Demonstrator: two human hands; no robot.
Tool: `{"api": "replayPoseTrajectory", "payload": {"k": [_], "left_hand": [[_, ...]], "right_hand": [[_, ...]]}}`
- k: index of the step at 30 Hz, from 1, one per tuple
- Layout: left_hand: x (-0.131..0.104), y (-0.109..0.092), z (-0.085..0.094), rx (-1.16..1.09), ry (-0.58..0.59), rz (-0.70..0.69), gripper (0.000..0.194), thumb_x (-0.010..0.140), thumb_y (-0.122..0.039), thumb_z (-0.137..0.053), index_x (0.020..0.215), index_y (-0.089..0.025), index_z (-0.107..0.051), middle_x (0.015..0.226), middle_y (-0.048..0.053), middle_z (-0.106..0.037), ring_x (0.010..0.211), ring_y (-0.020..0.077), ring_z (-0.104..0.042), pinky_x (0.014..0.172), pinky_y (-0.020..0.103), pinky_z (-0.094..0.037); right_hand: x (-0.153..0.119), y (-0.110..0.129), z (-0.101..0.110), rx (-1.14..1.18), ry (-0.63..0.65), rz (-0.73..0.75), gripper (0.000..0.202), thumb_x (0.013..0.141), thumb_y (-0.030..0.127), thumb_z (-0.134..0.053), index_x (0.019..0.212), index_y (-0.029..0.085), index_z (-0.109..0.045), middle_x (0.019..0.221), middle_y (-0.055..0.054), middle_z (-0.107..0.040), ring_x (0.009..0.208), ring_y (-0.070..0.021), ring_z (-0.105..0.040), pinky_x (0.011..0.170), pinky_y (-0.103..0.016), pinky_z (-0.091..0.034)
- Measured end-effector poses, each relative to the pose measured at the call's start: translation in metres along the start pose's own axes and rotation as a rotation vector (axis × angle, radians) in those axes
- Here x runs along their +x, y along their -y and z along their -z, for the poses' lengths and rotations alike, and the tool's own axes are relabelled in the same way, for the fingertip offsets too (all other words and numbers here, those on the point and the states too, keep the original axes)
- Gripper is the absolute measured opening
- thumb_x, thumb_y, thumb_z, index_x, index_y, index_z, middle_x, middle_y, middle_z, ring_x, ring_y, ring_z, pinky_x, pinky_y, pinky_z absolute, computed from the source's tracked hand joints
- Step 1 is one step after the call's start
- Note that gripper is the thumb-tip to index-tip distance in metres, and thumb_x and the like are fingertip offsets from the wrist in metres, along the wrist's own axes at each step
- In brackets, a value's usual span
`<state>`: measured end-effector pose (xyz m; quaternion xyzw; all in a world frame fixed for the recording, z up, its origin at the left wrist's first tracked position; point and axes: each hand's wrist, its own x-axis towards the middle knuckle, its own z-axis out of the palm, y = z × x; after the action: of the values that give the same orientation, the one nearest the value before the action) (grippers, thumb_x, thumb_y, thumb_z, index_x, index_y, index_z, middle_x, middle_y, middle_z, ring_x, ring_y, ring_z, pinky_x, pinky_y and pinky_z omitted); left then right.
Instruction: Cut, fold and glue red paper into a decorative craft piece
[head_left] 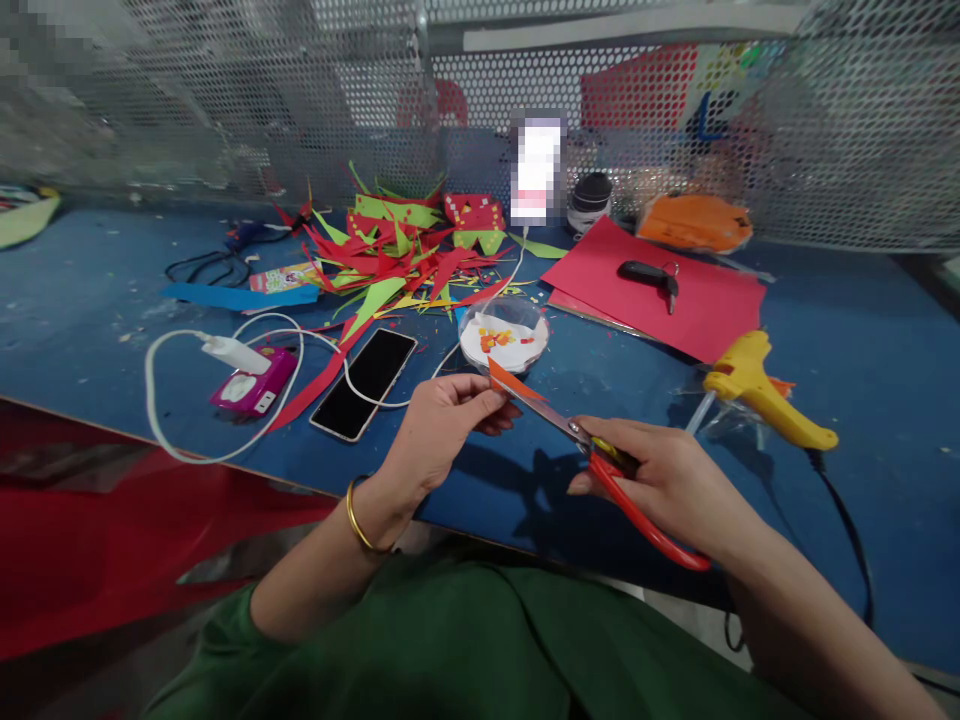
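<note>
One blue table (862, 330). Red-handled scissors (634, 512), gripped in the right hand (664, 468); bowl (519, 355) of snippets (487, 343) just beyond, likely sited to catch more; orange paper strip (510, 375) at the blades, pinched by the left hand (446, 425), seemingly for steadiness.

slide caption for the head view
Left hand holding orange paper, right hand holding red-handled scissors, over a blue table.

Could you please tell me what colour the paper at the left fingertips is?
The thin, pointed paper piece is orange, seen best in the head view.
</note>
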<state>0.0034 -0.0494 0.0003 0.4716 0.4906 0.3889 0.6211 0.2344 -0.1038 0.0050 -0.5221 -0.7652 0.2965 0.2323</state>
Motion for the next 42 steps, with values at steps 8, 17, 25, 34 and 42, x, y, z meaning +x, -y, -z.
{"api": "replayPoseTrajectory", "payload": {"k": [8,17,25,34,42], "left_hand": [[0.000,-0.001,0.000,-0.001,-0.006,0.015,0.012,0.078,-0.029,-0.074,0.075,-0.017,-0.075,0.070,0.003,-0.075,0.061,0.0122,-0.066,0.063,0.025,-0.054],[0.001,-0.006,0.001,0.020,-0.002,0.050,0.012,0.078,-0.028,-0.072,0.071,-0.018,-0.071,0.069,0.003,-0.074,0.059,0.0124,-0.066,0.064,0.026,-0.055],[0.002,-0.005,0.004,-0.007,0.028,0.085,0.016,0.074,-0.030,-0.076,0.066,-0.017,-0.071,0.066,0.003,-0.074,0.057,0.0122,-0.065,0.063,0.026,-0.054],[0.003,0.000,0.008,-0.030,0.038,0.114,0.013,0.076,-0.030,-0.077,0.072,-0.018,-0.075,0.071,0.004,-0.076,0.060,0.0119,-0.065,0.062,0.025,-0.053],[-0.001,-0.007,0.019,0.006,-0.005,0.056,0.015,0.079,-0.033,-0.075,0.075,-0.019,-0.078,0.075,0.004,-0.077,0.061,0.0114,-0.066,0.058,0.022,-0.050]], "right_hand": [[-0.002,-0.004,-0.002,0.020,0.015,-0.023,0.027,0.088,0.047,-0.069,0.102,0.024,-0.075,0.092,-0.004,-0.078,0.078,-0.0204,-0.070,0.067,-0.027,-0.052],[-0.003,-0.005,-0.003,0.005,0.029,-0.018,0.026,0.089,0.047,-0.068,0.099,0.024,-0.075,0.085,-0.002,-0.076,0.070,-0.0168,-0.066,0.064,-0.025,-0.051],[-0.002,-0.004,-0.003,-0.013,0.069,-0.029,0.026,0.091,0.047,-0.065,0.088,0.023,-0.072,0.069,0.002,-0.067,0.061,-0.0137,-0.059,0.058,-0.022,-0.045],[-0.002,-0.006,-0.004,0.017,0.040,-0.068,0.031,0.088,0.051,-0.067,0.098,0.023,-0.075,0.068,0.002,-0.064,0.059,-0.0141,-0.055,0.056,-0.024,-0.045],[-0.004,-0.016,-0.006,0.321,-0.333,-0.176,0.042,0.083,0.053,-0.070,0.110,0.020,-0.073,0.061,0.005,-0.048,0.048,-0.0104,-0.038,0.043,-0.025,-0.033]]}}
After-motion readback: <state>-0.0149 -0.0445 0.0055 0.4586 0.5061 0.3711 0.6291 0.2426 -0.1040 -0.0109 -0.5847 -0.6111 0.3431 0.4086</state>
